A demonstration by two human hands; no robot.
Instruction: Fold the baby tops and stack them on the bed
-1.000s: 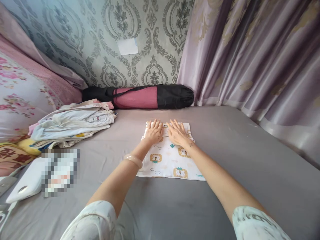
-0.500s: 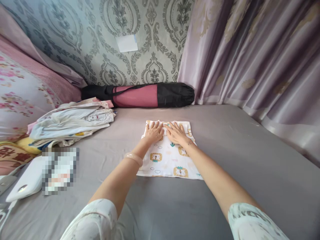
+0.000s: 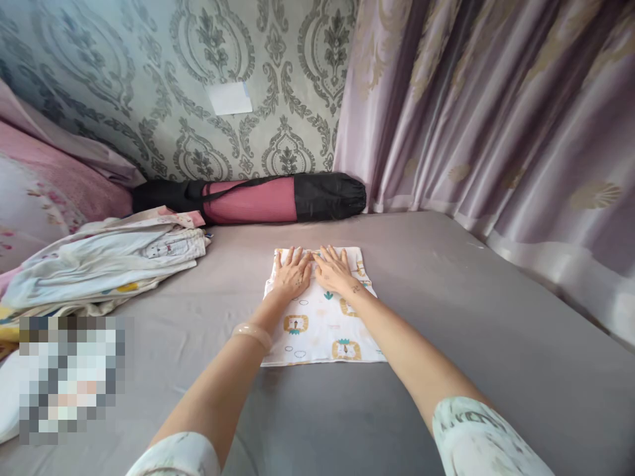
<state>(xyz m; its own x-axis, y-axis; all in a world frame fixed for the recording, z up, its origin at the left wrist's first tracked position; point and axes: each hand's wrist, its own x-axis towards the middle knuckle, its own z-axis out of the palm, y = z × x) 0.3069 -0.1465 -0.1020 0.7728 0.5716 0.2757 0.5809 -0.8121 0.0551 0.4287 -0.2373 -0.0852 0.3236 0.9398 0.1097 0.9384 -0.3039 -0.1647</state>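
Note:
A white garment or cloth printed with yellow lion faces [image 3: 317, 340] lies folded and flat on the grey bed sheet [image 3: 446, 291]. Both palms rest on its far part. My left hand [image 3: 294, 272] presses on the left half, fingers spread and pointing away from me; a pale bangle [image 3: 252, 334] circles that wrist. Beside it, my right hand [image 3: 335, 271] lies flat on the right half, fingers apart. The two hands nearly meet in the middle. Neither grips the fabric. The exact kind of garment cannot be made out.
A stack of folded clothes [image 3: 109, 261] sits at the left, with a blurred-out item [image 3: 74, 377] and a white object [image 3: 12, 390] nearer me. Along the wallpapered wall lies a pink and black rolled bag [image 3: 251, 200]. Purple curtains [image 3: 446, 119] hang at the right.
The view has turned slightly right and up, so everything sits further left and lower in the picture. Both hands remain flat on the cloth, with little visible movement over it.

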